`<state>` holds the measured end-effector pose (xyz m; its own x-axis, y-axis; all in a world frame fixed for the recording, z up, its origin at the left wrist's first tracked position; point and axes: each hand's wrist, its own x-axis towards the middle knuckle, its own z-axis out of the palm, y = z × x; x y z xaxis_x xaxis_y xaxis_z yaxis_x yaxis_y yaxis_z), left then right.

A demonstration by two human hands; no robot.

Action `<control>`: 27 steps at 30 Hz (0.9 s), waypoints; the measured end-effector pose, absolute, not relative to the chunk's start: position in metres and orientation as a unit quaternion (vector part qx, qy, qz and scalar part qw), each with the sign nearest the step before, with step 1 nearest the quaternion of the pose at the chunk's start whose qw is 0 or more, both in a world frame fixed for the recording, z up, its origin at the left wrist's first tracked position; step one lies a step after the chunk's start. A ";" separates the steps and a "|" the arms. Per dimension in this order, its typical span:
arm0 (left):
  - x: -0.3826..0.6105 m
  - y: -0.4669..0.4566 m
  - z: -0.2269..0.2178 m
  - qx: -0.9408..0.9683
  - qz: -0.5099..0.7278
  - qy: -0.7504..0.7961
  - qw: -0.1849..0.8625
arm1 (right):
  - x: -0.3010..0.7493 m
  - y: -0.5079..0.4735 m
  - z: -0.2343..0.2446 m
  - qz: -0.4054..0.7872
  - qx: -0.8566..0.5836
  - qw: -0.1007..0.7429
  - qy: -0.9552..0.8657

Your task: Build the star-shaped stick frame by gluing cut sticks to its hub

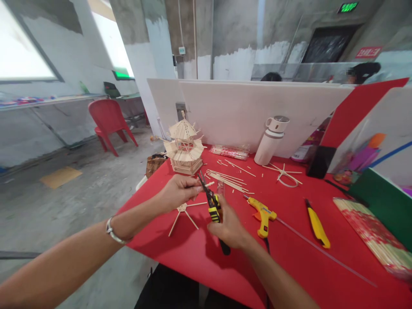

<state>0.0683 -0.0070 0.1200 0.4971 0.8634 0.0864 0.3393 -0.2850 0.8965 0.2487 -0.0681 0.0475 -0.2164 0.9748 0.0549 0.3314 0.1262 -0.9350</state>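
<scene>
We see the left hand [180, 191] closed on a short stick [208, 184]. Its fingertips pinch together near one end, so the other end pokes out to the right. The right hand [229, 226] is wrapped tight around the yellow-and-black handles of the cutters [212, 207], whose tips point far and left and meet the stick just past the left fingers. The pinch so close to the tips appears to keep the thin stick from twisting or slipping. Both hands hang just above the near left part of the red desk [193, 262], and neither wrist rests on it.

Under the left hand lies a star [185, 210] of sticks joined at the middle, flat on the desk and within easy reach. Farther off, at the left edge, stands a pagoda [185, 143] built of the same sticks, upright and probably set back there out of the hands' way. Loose sticks [225, 178] lie in a rough bundle between the pagoda and the cutters.

Just right of the right hand lies a glue gun [263, 214] on its side with its nozzle to the left. Beyond it to the right is a yellow knife [317, 225]. A white flask [270, 139] leans at the white partition [244, 111].
</scene>
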 end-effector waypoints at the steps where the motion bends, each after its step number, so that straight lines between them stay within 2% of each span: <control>1: 0.068 -0.008 0.118 0.748 0.302 0.406 0.428 | 0.248 -0.068 0.046 0.430 -0.502 0.376 -0.649; 6: 0.072 -0.013 0.110 0.769 0.316 0.421 0.362 | 0.248 -0.068 0.037 0.427 -0.512 0.385 -0.638; 15: 0.077 -0.007 0.106 0.794 0.280 0.414 0.345 | 0.252 -0.068 0.031 0.462 -0.503 0.389 -0.618; 18: 0.081 -0.009 0.105 0.821 0.289 0.413 0.270 | 0.256 -0.067 0.032 0.469 -0.507 0.403 -0.600; 24: 0.083 -0.011 0.096 0.836 0.378 0.394 0.056 | 0.262 -0.059 0.023 0.470 -0.524 0.457 -0.543; 27: 0.079 -0.004 0.088 0.848 0.377 0.373 0.013 | 0.262 -0.056 0.019 0.472 -0.527 0.479 -0.521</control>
<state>0.0792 -0.0040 0.0881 0.4383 0.6419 0.6292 0.6217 -0.7221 0.3035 0.2617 -0.0562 0.0188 0.0131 0.9999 0.0017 0.0967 0.0004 -0.9953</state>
